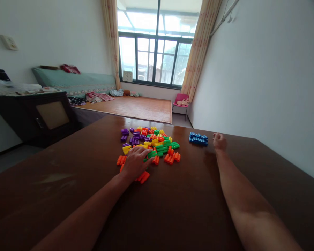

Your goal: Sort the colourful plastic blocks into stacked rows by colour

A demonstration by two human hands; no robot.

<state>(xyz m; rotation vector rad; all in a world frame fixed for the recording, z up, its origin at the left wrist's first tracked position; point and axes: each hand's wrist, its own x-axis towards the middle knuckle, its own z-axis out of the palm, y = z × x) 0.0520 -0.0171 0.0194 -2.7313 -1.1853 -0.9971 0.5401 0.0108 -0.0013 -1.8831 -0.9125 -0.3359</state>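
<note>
My left hand (137,161) lies over the near side of a pile of small plastic building pieces shaped like joined tubes. Its fingers are stretched out with the thumb apart, close to the green pieces (161,149). Orange pieces (144,177) show under and beside this hand; purple pieces (134,140) and yellow pieces (126,150) lie farther back and left. To the right, a separate group of blue pieces (198,138) sits together. Just right of that group is my right hand (219,142), its fingers curled closed. What they hold, if anything, is hidden.
Everything lies on a dark brown glossy table (167,205). Beyond its far edge stand a low bed (143,107) and a pink chair (181,98). A dark cabinet (28,115) is at the left, and a white wall (272,69) runs along the right.
</note>
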